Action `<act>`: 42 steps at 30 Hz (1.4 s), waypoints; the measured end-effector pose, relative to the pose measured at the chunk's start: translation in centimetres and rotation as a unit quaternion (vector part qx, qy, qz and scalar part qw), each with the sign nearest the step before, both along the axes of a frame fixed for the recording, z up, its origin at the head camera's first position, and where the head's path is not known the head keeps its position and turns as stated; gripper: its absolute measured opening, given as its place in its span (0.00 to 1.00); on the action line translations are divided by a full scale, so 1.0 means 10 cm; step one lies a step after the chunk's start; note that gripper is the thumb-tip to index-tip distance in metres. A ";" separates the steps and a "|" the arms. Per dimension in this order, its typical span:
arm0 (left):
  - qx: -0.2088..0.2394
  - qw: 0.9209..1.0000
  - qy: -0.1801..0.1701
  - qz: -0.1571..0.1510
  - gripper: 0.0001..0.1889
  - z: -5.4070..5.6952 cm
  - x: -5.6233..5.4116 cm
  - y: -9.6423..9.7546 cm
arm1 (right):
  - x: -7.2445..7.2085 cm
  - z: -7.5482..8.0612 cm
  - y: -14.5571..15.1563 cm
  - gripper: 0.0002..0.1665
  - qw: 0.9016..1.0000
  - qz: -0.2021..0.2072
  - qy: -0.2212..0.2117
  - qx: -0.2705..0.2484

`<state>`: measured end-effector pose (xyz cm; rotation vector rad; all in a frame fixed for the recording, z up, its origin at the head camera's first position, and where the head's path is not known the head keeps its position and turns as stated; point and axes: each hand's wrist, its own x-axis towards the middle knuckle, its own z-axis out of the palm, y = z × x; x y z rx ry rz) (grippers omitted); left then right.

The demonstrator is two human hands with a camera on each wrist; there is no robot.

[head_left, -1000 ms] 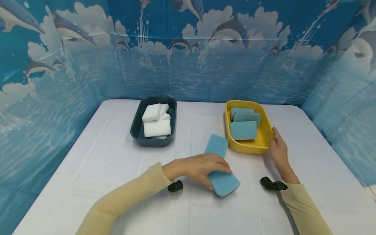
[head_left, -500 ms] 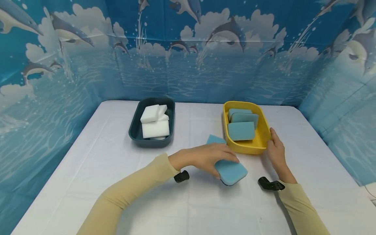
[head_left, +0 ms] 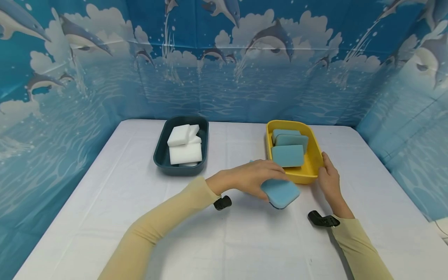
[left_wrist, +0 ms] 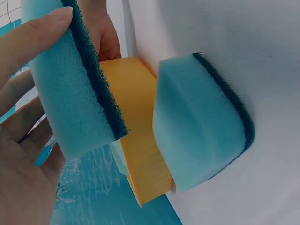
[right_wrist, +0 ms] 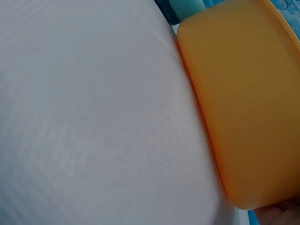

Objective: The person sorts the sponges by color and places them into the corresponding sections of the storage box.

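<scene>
My left hand (head_left: 253, 177) grips a light-blue sponge (head_left: 281, 192) with a dark scouring pad on its underside, just in front of the yellow tray (head_left: 303, 178). The left wrist view shows the held sponge (left_wrist: 70, 89) between thumb and fingers. A second blue sponge (left_wrist: 201, 122) lies on the table beside the tray; in the head view my left hand hides nearly all of it. My right hand (head_left: 329, 179) rests against the tray's near right side, its visible index finger straight along the outer wall. Several blue sponges (head_left: 288, 156) stand tilted inside the tray.
A dark teal tray (head_left: 179, 170) with several white sponges (head_left: 185, 153) stands at the back left of the white-covered table (head_left: 196, 241). A dolphin-print curtain (head_left: 217, 97) closes off the back and sides. Black wrist cameras hang under both wrists.
My left hand has carried the blue sponge away from me and to the right, nearer the yellow tray, and now covers most of the second sponge. My right hand stays at the tray.
</scene>
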<state>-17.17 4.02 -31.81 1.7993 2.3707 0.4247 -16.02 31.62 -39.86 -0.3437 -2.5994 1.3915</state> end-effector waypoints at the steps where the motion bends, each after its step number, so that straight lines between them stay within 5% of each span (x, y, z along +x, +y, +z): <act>1: 0.001 1.000 0.001 0.002 0.37 0.00 -0.01 0.01 | 0.00 0.00 0.00 0.33 1.000 0.001 0.002 0.000; 31: 0.063 0.994 0.045 0.073 0.36 0.01 -0.29 0.49 | 0.00 -0.02 0.05 0.33 1.000 -0.003 0.026 0.014; 42: 0.054 0.991 0.055 0.112 0.36 -0.02 -0.35 0.66 | -0.01 0.00 0.02 0.33 1.000 0.003 0.021 0.011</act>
